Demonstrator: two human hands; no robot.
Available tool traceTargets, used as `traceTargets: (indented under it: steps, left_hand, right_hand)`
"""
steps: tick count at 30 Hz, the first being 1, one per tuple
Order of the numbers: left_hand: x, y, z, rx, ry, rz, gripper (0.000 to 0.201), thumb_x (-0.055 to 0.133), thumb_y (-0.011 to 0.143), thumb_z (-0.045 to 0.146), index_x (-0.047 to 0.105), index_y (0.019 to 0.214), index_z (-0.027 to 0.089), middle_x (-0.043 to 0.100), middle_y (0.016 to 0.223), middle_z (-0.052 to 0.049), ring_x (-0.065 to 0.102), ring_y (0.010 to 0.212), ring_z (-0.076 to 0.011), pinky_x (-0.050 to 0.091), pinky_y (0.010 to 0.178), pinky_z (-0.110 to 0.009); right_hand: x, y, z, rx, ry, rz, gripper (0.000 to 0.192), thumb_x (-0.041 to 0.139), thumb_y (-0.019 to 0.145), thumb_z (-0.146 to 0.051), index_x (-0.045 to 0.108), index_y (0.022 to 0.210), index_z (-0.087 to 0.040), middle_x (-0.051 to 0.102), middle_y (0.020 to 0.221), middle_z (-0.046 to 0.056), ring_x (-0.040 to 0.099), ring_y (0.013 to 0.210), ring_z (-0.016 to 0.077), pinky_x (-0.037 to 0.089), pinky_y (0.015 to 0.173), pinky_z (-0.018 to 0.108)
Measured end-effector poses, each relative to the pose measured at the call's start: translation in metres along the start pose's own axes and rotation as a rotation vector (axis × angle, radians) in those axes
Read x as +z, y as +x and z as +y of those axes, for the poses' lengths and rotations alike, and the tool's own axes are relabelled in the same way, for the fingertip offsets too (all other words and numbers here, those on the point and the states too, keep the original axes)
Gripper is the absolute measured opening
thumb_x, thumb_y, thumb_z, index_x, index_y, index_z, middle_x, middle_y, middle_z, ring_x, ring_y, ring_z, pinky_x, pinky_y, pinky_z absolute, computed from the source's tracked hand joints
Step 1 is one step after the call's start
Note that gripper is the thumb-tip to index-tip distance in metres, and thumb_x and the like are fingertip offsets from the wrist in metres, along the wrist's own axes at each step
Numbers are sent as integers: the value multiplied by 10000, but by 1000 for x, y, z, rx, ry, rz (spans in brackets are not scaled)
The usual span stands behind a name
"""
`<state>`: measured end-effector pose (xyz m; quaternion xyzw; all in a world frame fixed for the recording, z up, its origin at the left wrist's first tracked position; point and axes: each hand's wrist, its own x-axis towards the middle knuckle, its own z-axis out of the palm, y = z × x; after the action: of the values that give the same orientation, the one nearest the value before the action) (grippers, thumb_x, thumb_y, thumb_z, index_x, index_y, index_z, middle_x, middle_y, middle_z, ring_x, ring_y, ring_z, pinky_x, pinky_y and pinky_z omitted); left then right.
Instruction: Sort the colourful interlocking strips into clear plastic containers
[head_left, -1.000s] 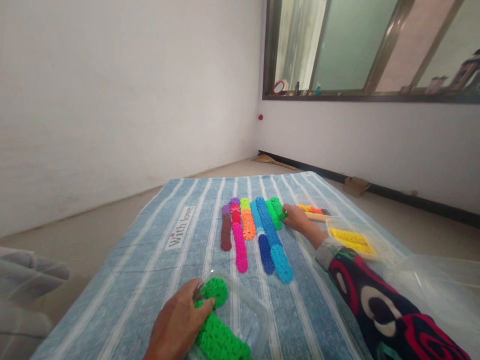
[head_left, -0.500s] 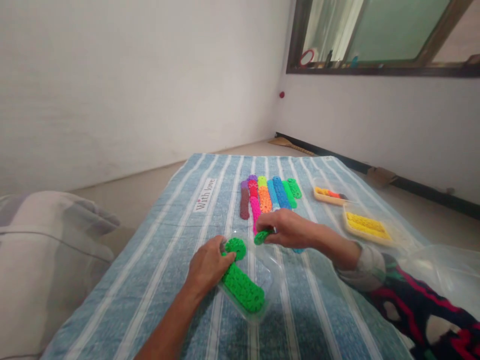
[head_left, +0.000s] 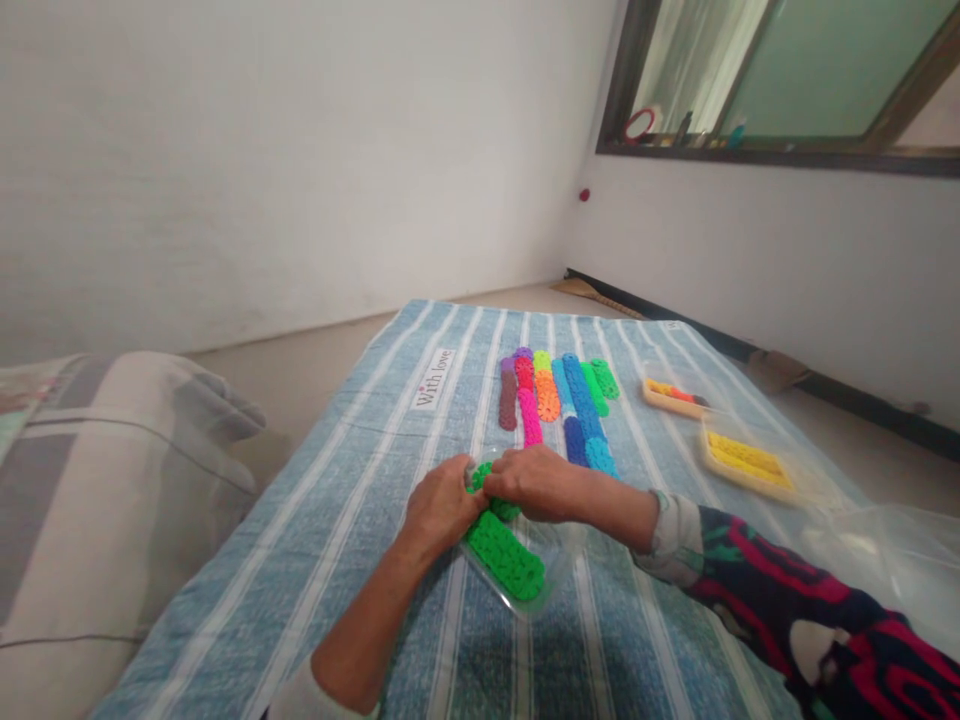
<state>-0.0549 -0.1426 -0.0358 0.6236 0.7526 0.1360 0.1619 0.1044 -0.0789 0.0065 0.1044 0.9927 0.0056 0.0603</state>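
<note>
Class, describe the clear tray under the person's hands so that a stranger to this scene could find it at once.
Start at the blue striped cloth and come to its near middle, where the left hand and right hand meet. Under them lies the clear tray. Unlike the two trays at the cloth's right edge, it holds only green pieces.

2 hands [head_left: 442,505] [head_left: 534,484] were in view, 3 trays: one clear [head_left: 534,598], two yellowish [head_left: 667,398] [head_left: 739,470]. About 10 coloured strips [head_left: 559,400] lay on 1 striped cloth [head_left: 337,500].
</note>
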Motion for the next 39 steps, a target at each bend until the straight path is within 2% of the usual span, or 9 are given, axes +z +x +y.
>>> traceTargets:
  steps: [3, 8, 11, 13, 17, 21, 26, 33, 39]
  left_hand:
    - [-2, -2, -1, 2, -82, -20, 360, 569, 762, 373, 637, 1042, 157, 722, 948, -98, 669, 881, -247, 466, 737, -312]
    - [-6, -2, -5, 12, -233, -63, 675, 661, 673, 318, 540, 1307, 120, 697, 1174, -125, 651, 1076, -267, 486, 905, -320]
    - [-6, -3, -4, 35, -228, -81, 779, 697, 635, 308, 491, 1359, 110, 656, 1268, -135, 622, 1146, -262, 469, 966, -317]
    - [-7, -3, 0, 32, -141, -65, 818, 722, 629, 355, 476, 1365, 97, 616, 1322, -165, 587, 1203, -281, 449, 1005, -331]
    - [-8, -5, 15, 0, 36, -23, 715, 713, 664, 455, 540, 1268, 114, 623, 1283, -191, 565, 1220, -339, 459, 977, -387]
    - [-10, -8, 24, -31, 142, -33, 586, 683, 710, 451, 553, 1202, 161, 651, 1223, -152, 594, 1165, -330, 474, 912, -383]
    - [-12, -11, 27, -56, 197, -42, 569, 663, 732, 448, 524, 1217, 185, 638, 1235, -132, 565, 1180, -325, 440, 925, -394]
    - [-13, -14, 37, -46, 271, -9, 553, 643, 758, 462, 533, 1193, 139, 635, 1179, -162, 560, 1156, -361, 426, 908, -440]
    - [-9, -12, 32, -32, 295, 10, 579, 605, 768, 493, 519, 1220, 141, 642, 1178, -161, 568, 1143, -364, 428, 901, -450]
  right_hand:
    - [6, -2, 0, -6, -17, 54, 192, 436, 962, -102, 616, 995, -158, 657, 878, 72, 573, 785, 160, 392, 619, 267]
    - [13, -9, 0, -15, -22, 130, 203, 404, 974, -94, 592, 993, -168, 623, 878, 63, 522, 779, 160, 375, 610, 272]
    - [18, -10, 0, -18, -27, 157, 188, 407, 979, -106, 582, 1005, -169, 610, 876, 56, 506, 774, 166, 358, 600, 282]
    - [22, -9, 1, -18, -41, 180, 177, 406, 986, -119, 574, 1016, -165, 602, 891, 59, 497, 778, 170, 352, 601, 289]
    - [29, -8, 2, 5, -77, 229, 177, 390, 1004, -154, 563, 1039, -157, 579, 902, 68, 480, 796, 183, 343, 601, 301]
    - [34, -11, 2, 32, -93, 305, 180, 383, 1011, -186, 555, 1058, -164, 556, 911, 69, 463, 823, 195, 342, 610, 308]
    - [39, -14, 0, 121, -87, 388, 199, 377, 994, -161, 545, 1100, -176, 554, 995, 90, 451, 864, 213, 355, 625, 313]
    - [44, -17, 0, 251, 28, 352, 230, 522, 910, -160, 515, 1139, -175, 561, 1057, 83, 497, 911, 211, 412, 675, 306]
    - [42, -24, 2, 264, 237, 353, 393, 617, 875, -224, 477, 1241, -190, 552, 1166, 99, 538, 1029, 217, 467, 789, 323]
